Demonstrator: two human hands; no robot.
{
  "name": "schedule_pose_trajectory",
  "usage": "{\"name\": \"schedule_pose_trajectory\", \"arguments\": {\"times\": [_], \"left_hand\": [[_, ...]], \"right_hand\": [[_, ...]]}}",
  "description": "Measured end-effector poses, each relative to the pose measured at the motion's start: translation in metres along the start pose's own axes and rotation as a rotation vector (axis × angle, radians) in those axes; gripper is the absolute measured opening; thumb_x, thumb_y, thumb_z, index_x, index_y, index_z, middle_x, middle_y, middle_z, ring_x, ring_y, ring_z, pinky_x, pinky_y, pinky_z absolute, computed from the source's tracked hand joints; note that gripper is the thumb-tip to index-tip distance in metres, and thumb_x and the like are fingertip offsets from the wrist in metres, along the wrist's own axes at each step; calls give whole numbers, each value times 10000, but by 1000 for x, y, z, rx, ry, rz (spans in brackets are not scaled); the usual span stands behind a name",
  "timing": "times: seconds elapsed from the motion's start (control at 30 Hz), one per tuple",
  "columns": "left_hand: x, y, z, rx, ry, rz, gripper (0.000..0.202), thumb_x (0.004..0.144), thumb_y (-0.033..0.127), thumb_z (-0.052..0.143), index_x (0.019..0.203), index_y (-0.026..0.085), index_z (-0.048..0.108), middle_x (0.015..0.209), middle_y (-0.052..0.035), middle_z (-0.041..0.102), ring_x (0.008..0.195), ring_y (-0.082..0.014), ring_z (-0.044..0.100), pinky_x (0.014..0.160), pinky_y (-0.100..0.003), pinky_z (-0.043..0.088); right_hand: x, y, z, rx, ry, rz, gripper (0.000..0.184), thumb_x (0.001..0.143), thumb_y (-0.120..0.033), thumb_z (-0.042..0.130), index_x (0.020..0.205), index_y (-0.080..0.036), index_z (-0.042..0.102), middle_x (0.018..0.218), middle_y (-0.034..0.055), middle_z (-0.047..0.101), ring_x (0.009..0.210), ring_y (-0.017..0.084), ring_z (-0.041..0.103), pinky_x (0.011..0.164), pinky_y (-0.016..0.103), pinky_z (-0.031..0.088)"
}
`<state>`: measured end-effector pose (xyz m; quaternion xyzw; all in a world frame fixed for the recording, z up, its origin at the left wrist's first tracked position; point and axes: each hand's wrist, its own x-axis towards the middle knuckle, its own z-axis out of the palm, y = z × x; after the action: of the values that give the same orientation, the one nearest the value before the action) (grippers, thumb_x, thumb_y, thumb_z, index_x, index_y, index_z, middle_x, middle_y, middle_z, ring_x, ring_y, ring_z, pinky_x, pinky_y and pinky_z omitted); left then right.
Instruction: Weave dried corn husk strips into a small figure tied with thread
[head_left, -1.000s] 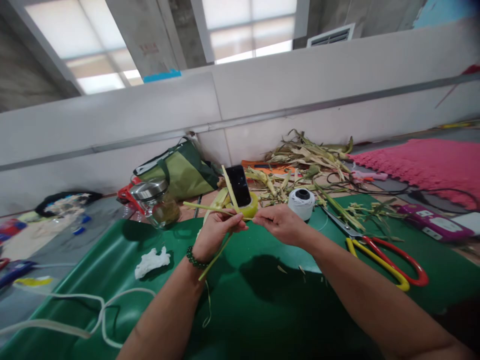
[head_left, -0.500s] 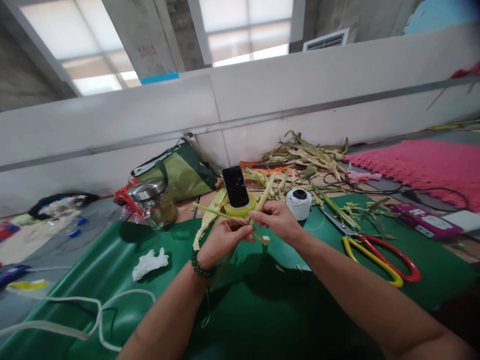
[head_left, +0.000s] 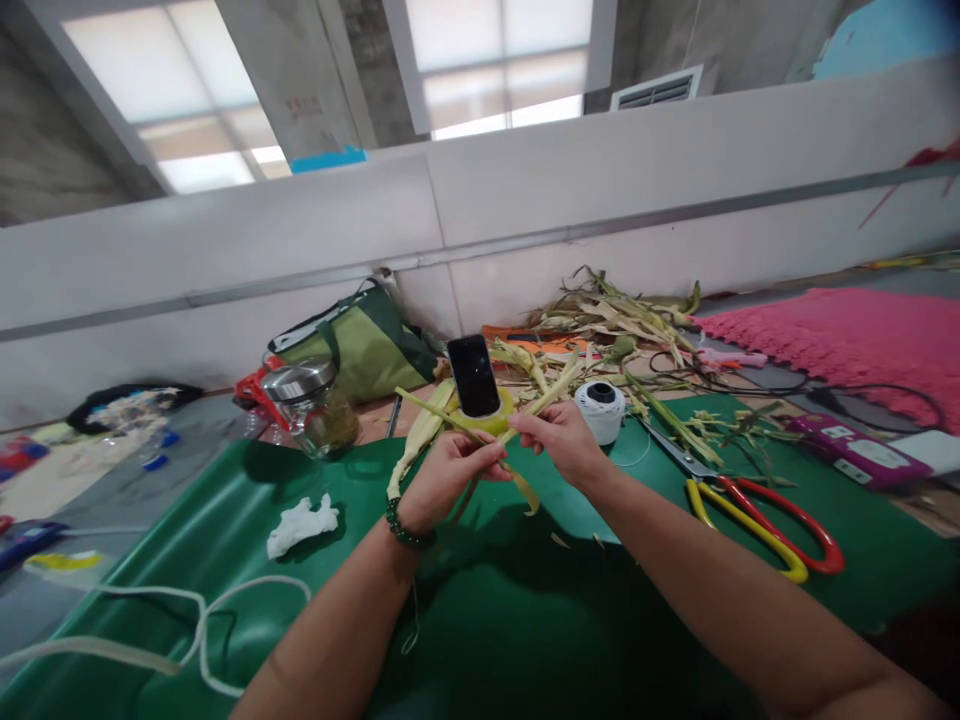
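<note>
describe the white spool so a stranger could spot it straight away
Find the green mat, then the right hand above it. Just right of that hand stands the white spool, a squat round body with a black core, unlike the husks and scissors nearby.

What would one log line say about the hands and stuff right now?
left hand: pinches slim strip | right hand: pinches wide strip | scissors: on green mat | phone: by yellow roll

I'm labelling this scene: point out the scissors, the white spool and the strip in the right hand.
Scissors (head_left: 697, 466), head view: metal blades, near the pivot.
White spool (head_left: 602, 422), head view: its white side.
Strip (head_left: 553, 392), head view: its raised length.
</note>
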<state>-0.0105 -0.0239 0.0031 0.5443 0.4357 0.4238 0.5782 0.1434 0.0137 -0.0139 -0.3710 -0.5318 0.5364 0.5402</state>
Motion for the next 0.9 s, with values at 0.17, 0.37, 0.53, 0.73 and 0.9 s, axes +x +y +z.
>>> {"name": "schedule_pose_trajectory", "arguments": {"times": [0.17, 0.37, 0.53, 0.73, 0.9], "left_hand": [[2, -1, -7, -112, 9, 44, 421, 615, 470, 787, 807, 109, 688, 599, -16, 646, 586, -146, 636, 621, -262, 502], [13, -14, -8, -221, 129, 126, 613, 669, 375, 767, 1232, 195, 603, 856, -56, 708, 773, -179, 657, 706, -285, 498], [11, -18, 0, -116, 95, 256, 577, 668, 379, 765, 1190, 171, 637, 1005, -97, 718, 983, -249, 639, 903, -368, 465], [4, -7, -11, 58, 205, 227, 441, 750, 452, 661, 1073, 152, 692, 896, -78, 725, 839, -218, 661, 828, -351, 502], [-4, 8, -18, 317, 57, 219, 239, 796, 370, 606, 907, 217, 753, 1051, -62, 707, 1027, -240, 608, 942, -357, 450]], "right_hand": [[3, -4, 0, 209, 31, 88, 224, 544, -285, 773, 479, -136, 619, 399, -20, 564, 331, 45, 436, 337, 162, 330], [5, -8, 1, 508, 70, 225, 200, 605, -272, 798, 584, -144, 646, 574, 34, 699, 450, 85, 592, 454, 169, 503], [-4, 2, 18, 491, 25, 131, 334, 521, -394, 850, 659, -144, 677, 597, 28, 702, 497, 107, 624, 525, 201, 534], [-17, -7, 7, -119, -492, 237, 499, 711, -585, 650, 505, -134, 598, 422, 8, 589, 326, 58, 466, 347, 161, 361], [-23, -34, -22, -401, -484, -419, 323, 814, -421, 613, 628, -160, 656, 565, 17, 641, 487, 103, 550, 473, 213, 425]]}}
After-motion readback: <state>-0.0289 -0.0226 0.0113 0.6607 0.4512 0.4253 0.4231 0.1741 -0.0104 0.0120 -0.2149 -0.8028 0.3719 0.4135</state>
